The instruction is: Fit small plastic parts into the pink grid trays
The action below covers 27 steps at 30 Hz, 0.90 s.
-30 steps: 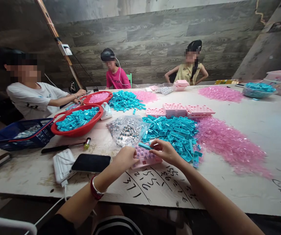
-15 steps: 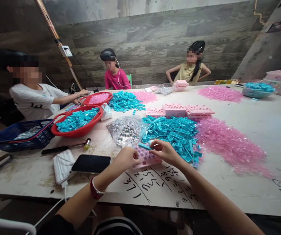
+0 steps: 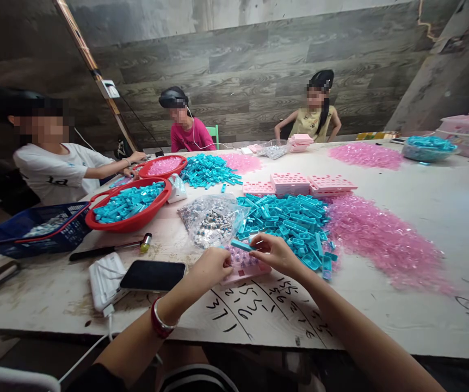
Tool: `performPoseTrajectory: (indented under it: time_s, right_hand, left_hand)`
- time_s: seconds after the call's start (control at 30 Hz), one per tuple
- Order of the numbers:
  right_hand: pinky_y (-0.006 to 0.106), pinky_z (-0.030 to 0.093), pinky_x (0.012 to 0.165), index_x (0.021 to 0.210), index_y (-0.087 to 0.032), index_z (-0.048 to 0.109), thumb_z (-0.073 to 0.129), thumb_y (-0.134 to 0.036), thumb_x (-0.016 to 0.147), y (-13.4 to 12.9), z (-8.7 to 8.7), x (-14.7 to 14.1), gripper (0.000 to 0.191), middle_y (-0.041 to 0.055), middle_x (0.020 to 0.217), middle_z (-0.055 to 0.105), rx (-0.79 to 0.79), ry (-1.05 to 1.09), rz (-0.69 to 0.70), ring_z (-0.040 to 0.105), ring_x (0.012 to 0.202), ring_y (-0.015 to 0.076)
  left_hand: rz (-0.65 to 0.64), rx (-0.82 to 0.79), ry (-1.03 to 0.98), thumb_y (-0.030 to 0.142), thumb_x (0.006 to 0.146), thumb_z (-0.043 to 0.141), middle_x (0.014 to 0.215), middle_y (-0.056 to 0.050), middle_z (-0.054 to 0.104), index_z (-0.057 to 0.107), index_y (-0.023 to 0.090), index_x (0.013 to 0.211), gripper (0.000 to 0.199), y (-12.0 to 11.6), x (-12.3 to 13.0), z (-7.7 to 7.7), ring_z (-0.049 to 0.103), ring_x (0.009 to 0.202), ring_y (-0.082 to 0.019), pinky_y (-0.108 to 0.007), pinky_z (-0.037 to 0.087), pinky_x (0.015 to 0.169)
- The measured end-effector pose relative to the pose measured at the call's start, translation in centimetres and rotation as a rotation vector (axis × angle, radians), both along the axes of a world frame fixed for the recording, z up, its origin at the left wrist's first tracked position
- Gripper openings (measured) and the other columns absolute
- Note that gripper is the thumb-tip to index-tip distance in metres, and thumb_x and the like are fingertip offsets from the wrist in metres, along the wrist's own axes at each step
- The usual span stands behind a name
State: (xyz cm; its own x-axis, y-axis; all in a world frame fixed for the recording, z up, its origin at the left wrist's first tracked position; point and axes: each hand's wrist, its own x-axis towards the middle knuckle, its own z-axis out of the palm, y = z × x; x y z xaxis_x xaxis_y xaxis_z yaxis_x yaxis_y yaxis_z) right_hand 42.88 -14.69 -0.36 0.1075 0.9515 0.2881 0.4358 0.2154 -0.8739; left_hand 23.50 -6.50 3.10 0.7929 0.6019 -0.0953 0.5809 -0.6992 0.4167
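A pink tray (image 3: pixel 254 269) with rows of small square holes lies flat before me, small shiny pieces set along part of it. My right hand (image 3: pixel 273 253) pinches one end of a long blue plastic piece (image 3: pixel 241 245) just above the tray. At the tray's left end is my left hand (image 3: pixel 215 267), its fingers curled together; what they hold, if anything, is hidden. Behind the tray spreads a heap of blue plastic pieces (image 3: pixel 287 218). A clear bag (image 3: pixel 214 220) of small metal parts touches that heap on the left.
Pink clear pieces (image 3: pixel 385 245) spread to the right. Stacked pink trays (image 3: pixel 291 183) stand behind the blue heap. To the left are a red basin (image 3: pixel 130 204), a blue basket (image 3: pixel 34 231), a hammer (image 3: pixel 112 246), a phone (image 3: pixel 153 274) and a white power bank (image 3: pixel 106 280). Several people sit across the table.
My hands stay almost in place, the left one shifting very slightly. The view has moved a little, and the person in the magenta shirt leans slightly left.
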Motion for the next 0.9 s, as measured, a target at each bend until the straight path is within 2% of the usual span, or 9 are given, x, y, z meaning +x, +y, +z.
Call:
performPoseTrajectory:
  time_s: [0.2,0.37,0.53,0.67,0.9]
  right_hand:
    - [0.032,0.054,0.067,0.08,-0.017,0.057,0.066,-0.032,0.074,0.0,0.0,0.0,0.019,0.0041,0.081,0.062,-0.012,0.013,0.004,0.063,0.072,0.0165]
    - [0.029,0.054,0.064,0.08,-0.018,0.056,0.066,-0.033,0.074,0.0,0.1,0.1,0.019,0.003,0.081,0.061,-0.022,0.014,0.018,0.063,0.071,0.0152]
    - [0.028,0.054,0.062,0.08,-0.018,0.056,0.066,-0.031,0.075,-0.1,0.2,0.1,0.017,0.0026,0.079,0.061,-0.023,-0.011,0.03,0.063,0.071,0.0151]
    - [0.026,0.054,0.059,0.082,-0.018,0.057,0.065,-0.031,0.075,-0.3,0.5,-0.1,0.017,0.0026,0.079,0.062,-0.05,-0.024,0.055,0.063,0.069,0.0144]
    - [0.027,0.054,0.063,0.081,-0.017,0.059,0.066,-0.027,0.075,-0.5,0.6,-0.2,0.014,0.004,0.081,0.063,-0.034,-0.056,0.062,0.063,0.072,0.0152]
  left_hand:
    - [-0.009,0.002,0.025,0.013,0.068,0.055,0.07,-0.004,0.066,0.064,0.015,0.066,0.009,0.2,-0.1,0.0,0.057,0.065,-0.015,-0.024,0.036,0.058]
    - [-0.003,0.1,0.047,0.014,0.066,0.054,0.068,-0.005,0.065,0.065,0.016,0.066,0.011,0.0,0.0,-0.4,0.056,0.064,-0.016,-0.024,0.034,0.057]
    - [-0.073,0.182,0.046,0.013,0.064,0.053,0.061,-0.004,0.062,0.064,0.016,0.065,0.011,0.1,0.0,-0.9,0.053,0.058,-0.016,-0.025,0.032,0.053]
    - [-0.129,0.187,0.04,0.01,0.062,0.054,0.058,-0.003,0.059,0.063,0.016,0.061,0.011,0.1,-0.2,-0.6,0.051,0.057,-0.015,-0.025,0.032,0.052]
    - [-0.162,0.206,0.061,0.009,0.062,0.054,0.056,-0.003,0.056,0.062,0.016,0.059,0.011,0.1,-0.3,0.1,0.049,0.054,-0.014,-0.025,0.032,0.052]
